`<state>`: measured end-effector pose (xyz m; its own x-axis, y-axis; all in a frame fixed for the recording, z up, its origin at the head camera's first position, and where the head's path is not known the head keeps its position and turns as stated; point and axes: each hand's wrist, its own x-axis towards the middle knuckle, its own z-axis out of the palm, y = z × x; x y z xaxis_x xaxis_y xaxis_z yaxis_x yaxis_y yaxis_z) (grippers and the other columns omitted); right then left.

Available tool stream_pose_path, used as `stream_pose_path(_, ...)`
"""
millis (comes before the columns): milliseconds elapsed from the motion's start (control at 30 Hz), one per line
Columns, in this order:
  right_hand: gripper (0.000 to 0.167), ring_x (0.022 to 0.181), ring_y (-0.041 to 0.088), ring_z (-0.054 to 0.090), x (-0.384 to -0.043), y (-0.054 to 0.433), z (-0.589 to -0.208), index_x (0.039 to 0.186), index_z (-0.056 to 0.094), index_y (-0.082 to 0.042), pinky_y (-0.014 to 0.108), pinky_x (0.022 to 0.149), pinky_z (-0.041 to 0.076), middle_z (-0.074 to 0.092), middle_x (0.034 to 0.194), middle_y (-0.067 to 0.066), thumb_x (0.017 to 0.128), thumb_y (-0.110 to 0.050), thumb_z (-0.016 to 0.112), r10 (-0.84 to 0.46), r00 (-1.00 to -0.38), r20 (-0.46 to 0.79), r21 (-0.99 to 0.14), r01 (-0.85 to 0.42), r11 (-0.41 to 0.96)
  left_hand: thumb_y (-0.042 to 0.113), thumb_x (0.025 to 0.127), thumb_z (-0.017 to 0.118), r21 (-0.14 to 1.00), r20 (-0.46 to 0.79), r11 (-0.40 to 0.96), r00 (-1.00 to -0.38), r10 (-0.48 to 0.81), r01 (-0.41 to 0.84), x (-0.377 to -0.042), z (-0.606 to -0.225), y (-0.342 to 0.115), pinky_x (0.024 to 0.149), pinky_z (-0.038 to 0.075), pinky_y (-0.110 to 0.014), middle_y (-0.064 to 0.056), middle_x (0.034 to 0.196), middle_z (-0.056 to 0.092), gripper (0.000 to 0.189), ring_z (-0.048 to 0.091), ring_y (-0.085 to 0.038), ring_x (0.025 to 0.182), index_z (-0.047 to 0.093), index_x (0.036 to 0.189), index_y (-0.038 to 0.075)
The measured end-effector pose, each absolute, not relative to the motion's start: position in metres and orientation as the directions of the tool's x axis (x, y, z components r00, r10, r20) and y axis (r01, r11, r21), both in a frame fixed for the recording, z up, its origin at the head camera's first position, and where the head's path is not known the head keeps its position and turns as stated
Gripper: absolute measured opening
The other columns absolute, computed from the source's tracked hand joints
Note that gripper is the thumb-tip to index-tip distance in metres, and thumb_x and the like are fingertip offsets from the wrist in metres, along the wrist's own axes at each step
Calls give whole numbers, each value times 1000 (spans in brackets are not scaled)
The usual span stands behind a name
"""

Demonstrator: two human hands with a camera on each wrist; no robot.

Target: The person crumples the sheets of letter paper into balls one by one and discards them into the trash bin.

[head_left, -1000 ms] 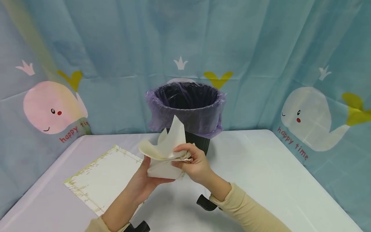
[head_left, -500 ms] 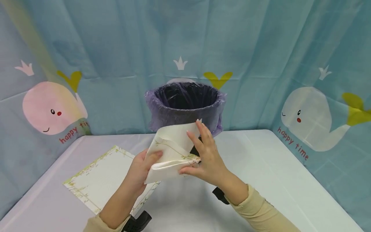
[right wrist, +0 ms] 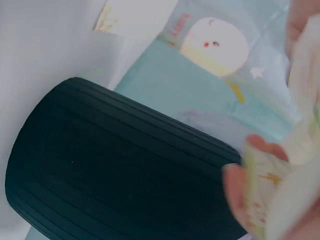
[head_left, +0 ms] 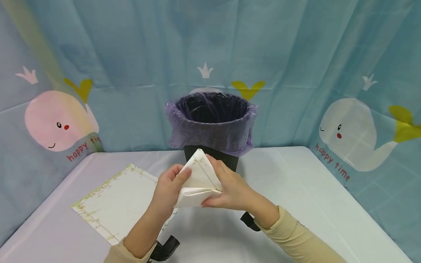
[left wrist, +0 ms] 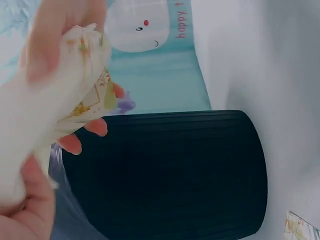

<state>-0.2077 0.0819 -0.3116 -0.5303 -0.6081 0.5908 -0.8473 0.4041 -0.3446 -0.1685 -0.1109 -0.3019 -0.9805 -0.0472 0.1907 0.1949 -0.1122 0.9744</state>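
Between my two hands, above the table and in front of the bin, is a crumpled, folded sheet of white paper (head_left: 198, 174) with a leafy printed border. My left hand (head_left: 168, 188) grips its left side, thumb on the near face. On the right side, my right hand (head_left: 231, 185) holds it with the thumb low and the fingers partly hidden behind. The left wrist view shows the white paper (left wrist: 30, 115) bent over, its printed edge held by fingers. In the right wrist view the printed paper (right wrist: 270, 187) is partly blurred.
A dark ribbed bin (head_left: 194, 149) lined with a purple plastic bag (head_left: 213, 137) stands at the table's back. Another leaf-bordered sheet (head_left: 121, 201) lies flat on the left of the white table (head_left: 296, 204). A blue whale-print curtain (head_left: 279, 54) surrounds the back and sides.
The paper has gone from loosely flared to a more compact, pointed fold. My right hand's spread fingers have closed in on it, and my left hand has shifted slightly right.
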Motion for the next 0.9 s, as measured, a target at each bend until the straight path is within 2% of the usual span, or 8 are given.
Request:
stream_pose_path(167,71,75,18,56,-205,73,-317,132,45,-2,31,64,50,64,103,8,72,-13,82,-514,-558,652,-386,-827,409,7,90,58,922,313,-198,-942,-122,332,-171,-302,-103,52,47,-21,1,67,54,17,55,-9,57,50,75,9)
stream_pose_path(367,40,67,16,55,-206,64,-325,114,54,1,27,58,49,67,86,11,76,3,69,-405,-560,723,-478,-828,293,5,86,57,814,441,-296,-864,-245,499,-177,-312,-87,49,45,-17,5,64,53,16,52,-4,55,51,72,12)
stream_pose_path(500,33,67,16,55,-205,62,-325,108,56,2,26,57,49,66,84,11,76,6,62,-367,-585,723,-540,-810,226,5,85,55,744,533,-278,-790,-303,608,-182,-318,-82,62,47,-17,1,93,58,4,56,-9,81,55,83,8)
stream_pose_path(567,31,67,14,54,-206,62,-324,107,57,1,26,57,48,65,83,9,76,5,61,-371,-611,699,-568,-790,232,6,88,51,727,563,-297,-785,-258,619,-184,-320,-84,77,48,-19,-2,114,57,16,54,-14,103,60,101,8)
stream_pose_path(633,29,67,12,54,-206,63,-322,106,58,0,26,57,47,65,82,8,77,3,61,-393,-650,650,-614,-754,231,8,91,49,736,573,-315,-799,-181,599,-186,-320,-87,82,48,-21,-4,128,55,29,53,-16,110,61,117,10)
stream_pose_path(700,27,66,10,53,-206,64,-321,105,58,0,25,57,47,65,81,7,78,1,61,-417,-683,600,-654,-719,236,11,94,48,754,569,-322,-814,-114,572,-188,-320,-91,80,49,-21,-1,121,62,32,57,-13,104,65,120,15)
stream_pose_path(800,27,66,10,52,-207,66,-321,107,57,0,25,57,46,64,82,8,80,1,61,-435,-703,563,-682,-692,236,17,96,51,769,583,-282,-810,-59,574,-188,-320,-93,63,50,-20,1,97,67,23,59,-10,79,72,103,21)
stream_pose_path(900,31,67,11,52,-208,66,-321,111,54,-1,26,58,46,64,86,9,81,1,61,-448,-702,554,-686,-690,232,25,97,55,758,611,-241,-789,-63,606,-188,-321,-93,57,48,-19,6,82,62,16,56,-7,69,69,89,24)
